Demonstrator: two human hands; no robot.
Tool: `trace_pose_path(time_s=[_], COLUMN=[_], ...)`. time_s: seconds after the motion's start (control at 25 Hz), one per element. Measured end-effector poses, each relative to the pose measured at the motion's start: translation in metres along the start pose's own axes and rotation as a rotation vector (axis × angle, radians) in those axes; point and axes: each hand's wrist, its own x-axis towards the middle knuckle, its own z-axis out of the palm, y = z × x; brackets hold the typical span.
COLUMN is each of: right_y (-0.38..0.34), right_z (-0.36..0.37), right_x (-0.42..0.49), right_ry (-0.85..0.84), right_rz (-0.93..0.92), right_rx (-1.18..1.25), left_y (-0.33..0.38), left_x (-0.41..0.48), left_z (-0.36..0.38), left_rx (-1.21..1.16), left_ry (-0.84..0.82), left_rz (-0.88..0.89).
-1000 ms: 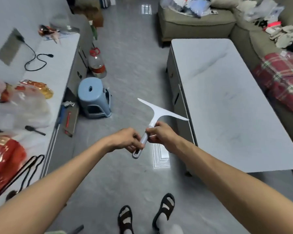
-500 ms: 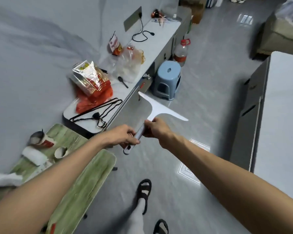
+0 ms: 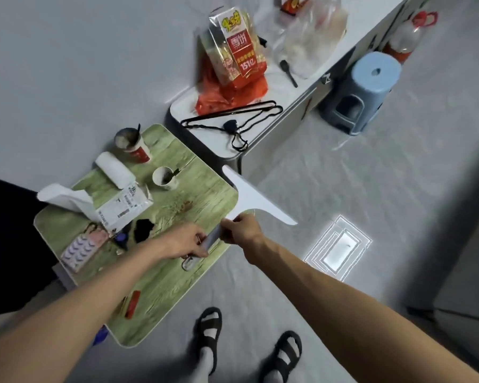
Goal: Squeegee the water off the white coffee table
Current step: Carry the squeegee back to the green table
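Head view: left hand [image 3: 186, 241] and right hand [image 3: 239, 229] both grip the white squeegee's [image 3: 253, 199] handle above a green folding table [image 3: 177, 286].

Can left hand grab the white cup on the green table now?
Probably not as is: left hand grips the squeegee handle. If it lets go, the way to the white cup looks open.

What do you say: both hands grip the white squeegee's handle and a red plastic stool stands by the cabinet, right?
No. The head view shows the plastic stool by the cabinet is blue, not red. Left hand and right hand grip the handle of the white squeegee.
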Motion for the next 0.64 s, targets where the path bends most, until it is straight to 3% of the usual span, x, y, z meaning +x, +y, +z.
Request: trace_pose_path(time_s=[0.12,0.32,0.48,0.64], right_y=[0.040,0.091,0.115,0.119], right_z=[0.068,0.129,0.146,0.148], right_x=[0.065,0.151,0.186,0.189], right_ry=[0.019,0.038,0.100,0.047], right_rz=[0.031,0.042,0.026,0.058], right_rx=[-0.052,-0.143,-0.257,-0.270], left_y=[-0.087,-0.174,-0.203,-0.203], left_x=[0.056,0.137,0.172,0.178], left_z=[0.018,0.047,0.064,0.069], left_rx=[0.013,0.032,0.116,0.189], left_ry=[0.034,0.110,0.189,0.199], left_rz=[-0.050,-0.097,-0.123,-0.126])
